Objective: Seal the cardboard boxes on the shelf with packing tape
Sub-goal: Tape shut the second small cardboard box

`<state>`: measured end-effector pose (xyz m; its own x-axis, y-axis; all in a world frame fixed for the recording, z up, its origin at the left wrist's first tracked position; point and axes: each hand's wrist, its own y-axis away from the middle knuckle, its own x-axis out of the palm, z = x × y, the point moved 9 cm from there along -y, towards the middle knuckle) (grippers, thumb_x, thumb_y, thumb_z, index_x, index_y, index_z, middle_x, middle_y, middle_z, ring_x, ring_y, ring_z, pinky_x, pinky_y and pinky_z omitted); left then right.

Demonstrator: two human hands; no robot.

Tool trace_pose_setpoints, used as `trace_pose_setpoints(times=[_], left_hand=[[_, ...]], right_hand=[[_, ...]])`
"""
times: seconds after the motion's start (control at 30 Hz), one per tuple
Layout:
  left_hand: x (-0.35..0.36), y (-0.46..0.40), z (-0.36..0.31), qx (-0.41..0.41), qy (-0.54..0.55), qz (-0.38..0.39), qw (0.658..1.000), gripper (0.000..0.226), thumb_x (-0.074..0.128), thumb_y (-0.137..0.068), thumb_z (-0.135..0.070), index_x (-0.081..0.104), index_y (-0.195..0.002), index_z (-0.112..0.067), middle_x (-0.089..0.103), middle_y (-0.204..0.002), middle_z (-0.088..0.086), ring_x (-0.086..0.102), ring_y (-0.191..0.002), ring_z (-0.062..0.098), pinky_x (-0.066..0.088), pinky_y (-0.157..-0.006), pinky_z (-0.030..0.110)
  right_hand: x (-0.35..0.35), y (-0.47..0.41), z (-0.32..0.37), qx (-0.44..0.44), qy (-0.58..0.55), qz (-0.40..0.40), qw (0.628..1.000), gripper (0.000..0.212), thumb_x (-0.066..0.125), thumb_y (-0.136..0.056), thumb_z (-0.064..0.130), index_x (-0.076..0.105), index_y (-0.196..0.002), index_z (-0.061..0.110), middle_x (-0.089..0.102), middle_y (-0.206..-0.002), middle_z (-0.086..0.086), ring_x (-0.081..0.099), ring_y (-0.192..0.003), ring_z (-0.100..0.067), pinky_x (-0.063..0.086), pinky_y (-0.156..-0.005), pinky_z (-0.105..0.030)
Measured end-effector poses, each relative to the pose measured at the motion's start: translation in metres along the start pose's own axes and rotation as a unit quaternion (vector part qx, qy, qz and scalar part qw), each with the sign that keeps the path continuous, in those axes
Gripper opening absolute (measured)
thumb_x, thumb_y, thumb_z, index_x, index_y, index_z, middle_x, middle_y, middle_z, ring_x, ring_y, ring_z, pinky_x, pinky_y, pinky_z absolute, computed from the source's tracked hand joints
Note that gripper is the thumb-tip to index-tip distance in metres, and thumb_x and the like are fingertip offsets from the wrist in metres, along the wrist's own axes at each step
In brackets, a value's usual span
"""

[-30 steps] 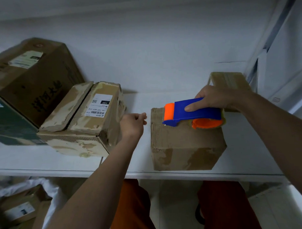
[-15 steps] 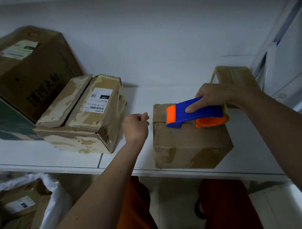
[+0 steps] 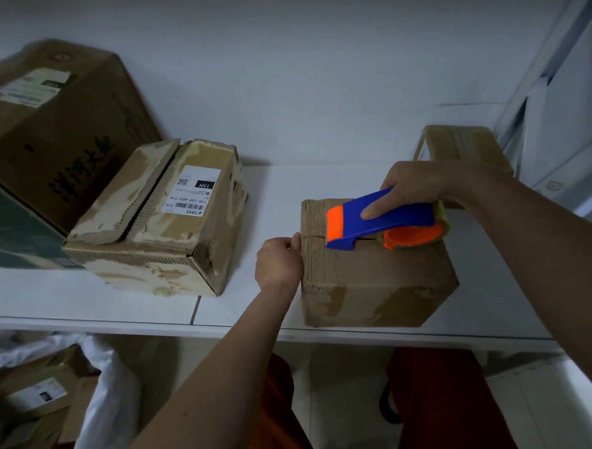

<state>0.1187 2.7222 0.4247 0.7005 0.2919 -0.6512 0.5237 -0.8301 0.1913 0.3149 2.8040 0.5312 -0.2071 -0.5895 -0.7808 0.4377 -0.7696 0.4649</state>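
Both forearms are bare, no sleeves, no watch or rings that I can spot. Down at 6 o'clock the legs are in orange-red trousers [image 3: 438, 400], kinda dark in this light.

A worn brown box [image 3: 373, 272] is sitting upright at the shelf [image 3: 89, 298] edge, a blue-orange tape dispenser [image 3: 381, 221] resting on top.
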Motion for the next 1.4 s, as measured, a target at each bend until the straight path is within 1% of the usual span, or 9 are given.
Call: trace_pose_setpoints(times=[0.17,0.3,0.37,0.43,0.5,0.67,0.8,1.1,1.4], left_hand=[[0.015,0.005,0.038,-0.098,-0.054,0.112,0.987,0.04,0.059,-0.092,-0.041,0.053,-0.102,-0.004,0.06,-0.086,0.007,0.065,-0.086,0.025,0.055,-0.079,0.036],[-0.003,0.021,-0.007,0.107,0.078,0.055,0.99,0.048,0.039,-0.104,-0.023,0.03,-0.148,-0.008,0.04,-0.148,-0.002,0.036,-0.136,0.007,0.026,-0.107,0.018],[-0.001,0.044,-0.045,0.272,0.079,0.104,0.953,0.051,0.041,-0.103,-0.024,0.025,-0.149,-0.009,0.035,-0.14,-0.017,0.025,-0.128,-0.019,0.019,-0.104,0.008],[0.016,0.058,-0.058,0.343,-0.058,0.159,0.924,0.073,0.043,-0.099,-0.045,0.009,-0.153,-0.009,0.017,-0.152,-0.014,0.007,-0.141,-0.009,0.012,-0.113,0.016],[0.023,0.052,-0.052,0.333,-0.207,0.151,0.908,0.099,0.04,-0.087,-0.069,-0.007,-0.153,-0.011,-0.007,-0.161,-0.002,-0.013,-0.146,0.009,0.0,-0.12,0.028],[0.027,0.048,-0.047,0.315,-0.33,0.143,0.879,0.135,0.045,-0.061,-0.091,-0.013,-0.152,-0.009,-0.016,-0.16,0.008,-0.017,-0.147,0.018,-0.004,-0.121,0.037],[0.028,0.049,-0.049,0.322,-0.375,0.13,0.86,0.133,0.044,-0.064,-0.089,-0.014,-0.151,-0.007,-0.015,-0.16,0.009,-0.017,-0.147,0.021,-0.004,-0.121,0.039],[0.03,0.049,-0.049,0.317,-0.38,0.144,0.857,0.135,0.043,-0.063,-0.09,-0.014,-0.151,-0.005,-0.019,-0.159,0.009,-0.017,-0.147,0.021,-0.003,-0.121,0.042],[0.058,0.072,-0.072,0.363,-0.458,0.148,0.798,0.131,0.035,-0.066,-0.092,-0.015,-0.151,-0.006,-0.017,-0.16,0.011,-0.018,-0.147,0.024,-0.005,-0.121,0.041]], right_hand=[[0.0,0.0,-0.002,0.0,-0.001,0.006,1.0,0.052,0.067,-0.068,0.059,0.063,-0.071,0.007,0.058,-0.062,-0.005,0.049,-0.051,-0.014,0.034,-0.05,-0.022],[0.0,0.0,-0.001,0.001,0.001,0.004,1.0,0.051,0.067,-0.071,0.056,0.06,-0.072,0.006,0.057,-0.065,-0.008,0.048,-0.053,-0.015,0.033,-0.05,-0.022],[0.001,0.0,0.0,0.001,0.006,0.006,1.0,0.05,0.067,-0.073,0.056,0.059,-0.072,0.006,0.054,-0.065,-0.008,0.045,-0.051,-0.015,0.032,-0.048,-0.021],[0.001,0.0,0.0,0.0,0.006,0.008,1.0,0.05,0.067,-0.073,0.056,0.057,-0.07,0.006,0.052,-0.063,-0.007,0.044,-0.05,-0.015,0.031,-0.048,-0.021],[0.001,0.0,0.001,-0.001,0.005,0.009,1.0,0.051,0.066,-0.074,0.056,0.058,-0.073,0.005,0.053,-0.064,-0.008,0.044,-0.051,-0.015,0.031,-0.049,-0.021],[0.002,0.003,0.001,0.009,0.026,0.02,0.999,0.062,0.063,-0.062,0.065,0.058,-0.079,0.005,0.054,-0.071,-0.01,0.045,-0.055,-0.016,0.032,-0.052,-0.023],[0.0,0.004,-0.004,0.022,0.051,0.039,0.998,0.077,0.061,-0.05,0.07,0.065,-0.088,0.003,0.063,-0.081,-0.01,0.055,-0.065,-0.019,0.037,-0.057,-0.025],[-0.015,0.02,-0.043,0.061,0.097,0.032,0.993,0.061,0.062,-0.055,0.069,0.059,-0.07,0.01,0.059,-0.066,-0.005,0.051,-0.054,-0.015,0.036,-0.052,-0.023],[-0.015,0.014,-0.045,0.058,0.065,0.018,0.996,0.055,0.068,-0.064,0.065,0.055,-0.063,0.012,0.053,-0.058,-0.003,0.044,-0.05,-0.015,0.032,-0.053,-0.025]])
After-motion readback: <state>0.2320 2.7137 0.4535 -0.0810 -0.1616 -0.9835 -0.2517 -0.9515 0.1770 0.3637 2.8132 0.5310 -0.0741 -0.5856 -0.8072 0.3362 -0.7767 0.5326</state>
